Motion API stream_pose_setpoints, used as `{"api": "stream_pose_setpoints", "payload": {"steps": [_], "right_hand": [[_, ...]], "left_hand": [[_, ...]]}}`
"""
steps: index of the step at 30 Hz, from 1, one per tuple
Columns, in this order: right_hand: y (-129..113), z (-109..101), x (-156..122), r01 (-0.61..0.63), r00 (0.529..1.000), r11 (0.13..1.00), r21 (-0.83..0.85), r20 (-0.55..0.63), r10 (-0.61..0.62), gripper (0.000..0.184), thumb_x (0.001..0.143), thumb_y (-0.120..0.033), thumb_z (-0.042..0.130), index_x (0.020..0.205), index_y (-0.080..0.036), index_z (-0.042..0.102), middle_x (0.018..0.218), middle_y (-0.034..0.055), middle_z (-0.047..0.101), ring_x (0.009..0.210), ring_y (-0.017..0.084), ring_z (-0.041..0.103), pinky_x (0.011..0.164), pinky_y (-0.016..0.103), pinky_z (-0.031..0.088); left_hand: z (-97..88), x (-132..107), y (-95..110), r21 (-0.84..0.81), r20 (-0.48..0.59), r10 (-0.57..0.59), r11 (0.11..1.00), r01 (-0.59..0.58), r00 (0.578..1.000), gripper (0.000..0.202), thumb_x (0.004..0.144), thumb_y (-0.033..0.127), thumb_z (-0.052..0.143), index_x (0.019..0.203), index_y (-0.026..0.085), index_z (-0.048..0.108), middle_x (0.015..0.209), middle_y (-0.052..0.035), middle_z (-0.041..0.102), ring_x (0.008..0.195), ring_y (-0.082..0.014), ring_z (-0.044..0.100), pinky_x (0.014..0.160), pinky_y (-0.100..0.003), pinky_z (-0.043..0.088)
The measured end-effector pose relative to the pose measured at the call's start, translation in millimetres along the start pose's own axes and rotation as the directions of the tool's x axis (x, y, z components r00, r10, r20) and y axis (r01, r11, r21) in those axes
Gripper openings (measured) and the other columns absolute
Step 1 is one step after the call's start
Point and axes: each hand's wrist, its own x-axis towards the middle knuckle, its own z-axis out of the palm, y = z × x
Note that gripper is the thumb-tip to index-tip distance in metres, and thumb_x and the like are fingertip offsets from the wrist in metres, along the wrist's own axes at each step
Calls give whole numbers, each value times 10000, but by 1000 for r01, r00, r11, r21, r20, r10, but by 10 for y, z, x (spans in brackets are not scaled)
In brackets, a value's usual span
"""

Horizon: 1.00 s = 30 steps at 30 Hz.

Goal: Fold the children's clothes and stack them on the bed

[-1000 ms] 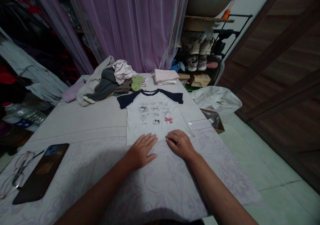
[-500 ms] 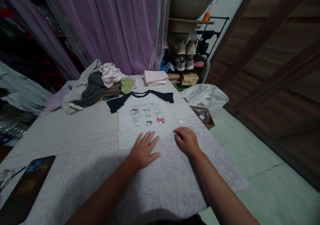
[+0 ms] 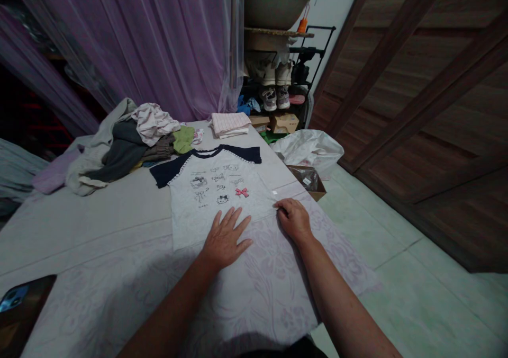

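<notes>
Judging this T-shirt (image 3: pixel 210 199) light and limp, best pinched at its 6 o'clock hem (image 3: pixel 264 213), we rest our left hand (image 3: pixel 224 240) and right hand (image 3: pixel 293 221) there, fingers (image 3: pixel 237 221) open, gripping nothing.

The phone (image 3: pixel 21 313) runs off the lower left edge; the white tag (image 3: pixel 274 192) is too small to read

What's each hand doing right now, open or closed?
Left hand: open, fingers spread on the T-shirt, holding nothing.
Right hand: half-curled at its hem; grip cannot be told.
</notes>
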Motion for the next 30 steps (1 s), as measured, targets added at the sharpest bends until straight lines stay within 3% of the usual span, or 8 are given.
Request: {"api": "stream_pose_setpoints", "payload": {"steps": [15,20,23,25,28,30], "right_hand": [[49,-87,0,-29,997,999,-45,65,32,245,744,-99,510,760,-233,715,860,44,684,873,205,593,828,345,436],[99,-97,-37,-3,1000,1000,-22,21,3,334,744,-57,473,829,-241,738,900,37,714,903,201,622,854,355,462],[16,-126,-70,12,1000,1000,-26,6,-12,384,784,-59,451,965,-236,740,999,52,727,971,204,632,898,370,468],[-108,-137,-96,98,993,995,-27,63,-96,384,854,-120,453,1135,-218,695,1163,76,697,1109,213,602,973,391,441],[-289,-131,-135,257,933,966,-27,265,-241,416,954,-279,432,1345,-213,558,1392,100,562,1323,229,465,1105,457,328],[-334,-126,-154,259,908,963,-81,360,-214,468,978,-355,404,1417,-209,478,1476,117,465,1391,251,380,1138,515,259]], "left_hand": [[-6,20,11,5,-16,7,1000,-7,1000,597,929,574,423,1460,304,404,1542,-99,381,1427,-304,315,1153,-554,185],[18,111,144,-29,18,20,999,-19,1000,620,941,553,396,1476,241,369,1538,-100,388,1434,-281,303,1168,-554,164],[30,167,236,-61,19,47,997,-46,999,614,947,545,385,1483,249,354,1538,-82,392,1435,-270,303,1177,-548,154],[32,186,272,-67,20,48,997,-47,999,609,944,543,394,1478,253,363,1542,-77,385,1438,-276,295,1179,-554,145],[33,186,268,-67,7,57,996,-56,998,607,938,537,410,1474,254,371,1541,-76,388,1436,-280,298,1183,-551,138],[35,169,233,-62,-12,72,995,-73,997,606,939,535,410,1476,257,369,1531,-76,404,1429,-275,313,1186,-536,145]]}}
